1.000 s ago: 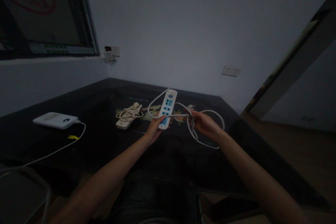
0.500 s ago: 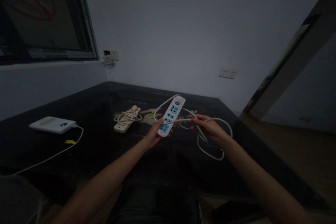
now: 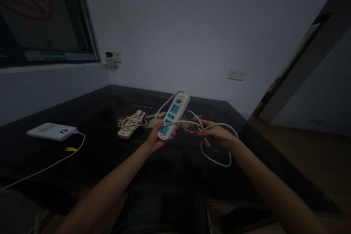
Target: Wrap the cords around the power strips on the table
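A white power strip [image 3: 174,116] with blue sockets is tilted above the table, its far end up and to the right. My left hand [image 3: 157,138] is closed around its lower end, the thumb on top where the cord crosses the sockets. The white cord [image 3: 216,163] leaves the strip's far end, loops back over its face and runs to the right. My right hand [image 3: 214,131] has its fingers around this cord, with loose loops hanging below and beside it. What looks like the plug end shows dimly near the right fingertips.
On the dark table [image 3: 104,168], a second power strip [image 3: 132,125] lies left of my hands with its cord wound around it. A white box-like device [image 3: 52,131] with a cable sits farther left, near a yellow tag [image 3: 71,149]. Wall sockets [image 3: 236,75] are behind.
The power strip and my left hand have shifted slightly left, and the strip's far end sits a bit higher. My right hand's fingers have spread somewhat around the cord.
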### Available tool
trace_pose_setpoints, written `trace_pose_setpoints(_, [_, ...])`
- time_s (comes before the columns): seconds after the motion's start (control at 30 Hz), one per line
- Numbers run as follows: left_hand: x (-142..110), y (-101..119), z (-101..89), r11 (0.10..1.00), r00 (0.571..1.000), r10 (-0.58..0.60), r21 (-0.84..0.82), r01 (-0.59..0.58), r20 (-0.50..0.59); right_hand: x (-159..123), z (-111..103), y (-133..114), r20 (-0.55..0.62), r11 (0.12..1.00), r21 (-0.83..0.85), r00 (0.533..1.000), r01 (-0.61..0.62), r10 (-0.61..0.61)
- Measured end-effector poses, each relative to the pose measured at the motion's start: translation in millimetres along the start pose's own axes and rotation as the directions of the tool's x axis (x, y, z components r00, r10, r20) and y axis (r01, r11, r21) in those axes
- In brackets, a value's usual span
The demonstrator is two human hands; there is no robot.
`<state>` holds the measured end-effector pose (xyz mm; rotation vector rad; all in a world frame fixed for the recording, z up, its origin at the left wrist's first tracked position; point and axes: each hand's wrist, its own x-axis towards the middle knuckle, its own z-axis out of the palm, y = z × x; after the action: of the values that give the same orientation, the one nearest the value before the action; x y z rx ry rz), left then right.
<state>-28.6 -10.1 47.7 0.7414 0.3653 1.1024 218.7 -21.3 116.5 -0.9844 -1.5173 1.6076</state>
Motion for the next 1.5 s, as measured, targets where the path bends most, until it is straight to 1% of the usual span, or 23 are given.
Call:
trace_pose_setpoints(0.13, [-1.6,9.0,-10.0,0.998,0.992,-0.037,0.045,0.032,0.120,-6.8,-2.1,0.2,0.211,0.983,-0.137,0.965,-0.126,0.153])
trace_pose_setpoints(0.23, [-2.2,16.7,-15.2,0.994,0.985,-0.066,0.100,0.051,0.159,-9.4,2.7,0.5,0.370,0.949,-0.249,0.886,-0.195,0.279])
trace_pose_setpoints(0.33, [-2.6,25.8,-22.4,0.983,0.985,-0.112,0.160,0.091,0.132,-10.3,15.6,-5.1,0.515,0.883,-0.407,0.739,-0.235,0.434])
trace_pose_setpoints(0.53, [-20.4,45.5,-42.8,0.897,0.930,-0.321,0.372,0.238,0.180,-6.3,57.3,-17.7,0.631,0.718,-0.648,0.348,-0.256,0.694])
trace_pose_setpoints(0.57, [-26.2,48.8,-44.5,0.879,0.920,-0.346,0.407,0.248,0.186,-4.7,61.6,-15.5,0.622,0.691,-0.679,0.305,-0.251,0.722])
trace_pose_setpoints(0.6, [-32.3,52.0,-45.5,0.860,0.912,-0.367,0.440,0.257,0.185,-2.7,63.9,-11.8,0.607,0.671,-0.697,0.290,-0.253,0.740])
trace_pose_setpoints(0.63, [-38.5,54.9,-45.9,0.840,0.905,-0.386,0.472,0.265,0.178,-0.3,64.1,-7.0,0.588,0.663,-0.701,0.312,-0.264,0.746])
trace_pose_setpoints(0.67, [-44.4,57.2,-45.9,0.819,0.898,-0.405,0.503,0.275,0.168,2.5,62.4,-1.8,0.564,0.665,-0.692,0.365,-0.281,0.741])
trace_pose_setpoints(0.73, [-54.7,59.7,-45.6,0.779,0.885,-0.443,0.550,0.300,0.145,9.0,55.0,5.9,0.490,0.690,-0.656,0.523,-0.307,0.698])
trace_pose_setpoints(0.77, [-58.7,59.4,-45.6,0.762,0.875,-0.464,0.565,0.316,0.137,12.4,50.7,6.7,0.448,0.688,-0.661,0.577,-0.300,0.683])
trace_pose_setpoints(0.83, [-64.0,55.9,-46.5,0.744,0.859,-0.495,0.575,0.339,0.135,17.5,43.9,0.7,0.393,0.635,-0.730,0.603,-0.255,0.694])
trace_pose_setpoints(0.9, [-66.1,49.7,-48.0,0.754,0.854,-0.497,0.563,0.339,0.153,17.5,41.9,-13.5,0.378,0.537,-0.832,0.568,-0.137,0.731])
trace_pose_setpoints(0.93, [-66.2,46.4,-48.9,0.771,0.861,-0.481,0.548,0.325,0.165,14.8,43.0,-21.6,0.379,0.513,-0.856,0.591,-0.068,0.712])
trace_pose_setpoints(0.97, [-65.8,43.2,-49.7,0.792,0.875,-0.451,0.530,0.303,0.174,10.5,45.4,-29.6,0.372,0.498,-0.867,0.640,-0.019,0.672])
trace_pose_setpoints(1.03, [-64.6,38.5,-50.6,0.835,0.910,-0.375,0.489,0.250,0.175,-2.1,53.7,-43.2,0.356,0.484,-0.870,0.802,0.096,0.480])
trace_pose_setpoints(1.1, [-63.5,36.0,-49.9,0.867,0.934,-0.315,0.452,0.211,0.167,-16.2,66.3,-54.2,0.347,0.391,-0.891,0.900,0.229,0.265])
trace_pose_setpoints(1.13, [-63.1,35.3,-48.9,0.876,0.937,-0.304,0.438,0.203,0.174,-22.3,73.9,-59.6,0.356,0.310,-0.908,0.910,0.283,0.211])
trace_pose_setpoints(1.17, [-62.9,34.6,-47.4,0.883,0.934,-0.303,0.425,0.200,0.191,-27.4,82.1,-65.1,0.354,0.207,-0.928,0.906,0.310,0.231])
trace_pose_setpoints(1.2, [-62.7,33.8,-45.5,0.887,0.927,-0.308,0.416,0.199,0.212,-31.3,90.5,-70.7,0.341,0.105,-0.940,0.880,0.325,0.331])
trace_pose_setpoints(1.27, [-62.5,31.0,-40.6,0.895,0.921,-0.305,0.404,0.191,0.241,-35.8,106.2,-81.4,0.288,-0.050,-0.923,0.774,0.380,0.564])
trace_pose_setpoints(1.3, [-62.4,29.0,-37.9,0.898,0.927,-0.291,0.402,0.180,0.236,-36.8,112.5,-85.7,0.247,-0.108,-0.914,0.747,0.391,0.617])
trace_pose_setpoints(1.4, [-62.2,22.5,-29.8,0.892,0.950,-0.255,0.422,0.159,0.181,-36.4,121.7,-90.1,0.191,-0.170,-0.896,0.704,0.409,0.684])
trace_pose_setpoints(1.5, [-62.0,19.4,-24.1,0.860,0.958,-0.230,0.497,0.118,0.172,-33.3,118.1,-83.1,0.227,-0.076,-0.910,0.643,0.408,0.732])
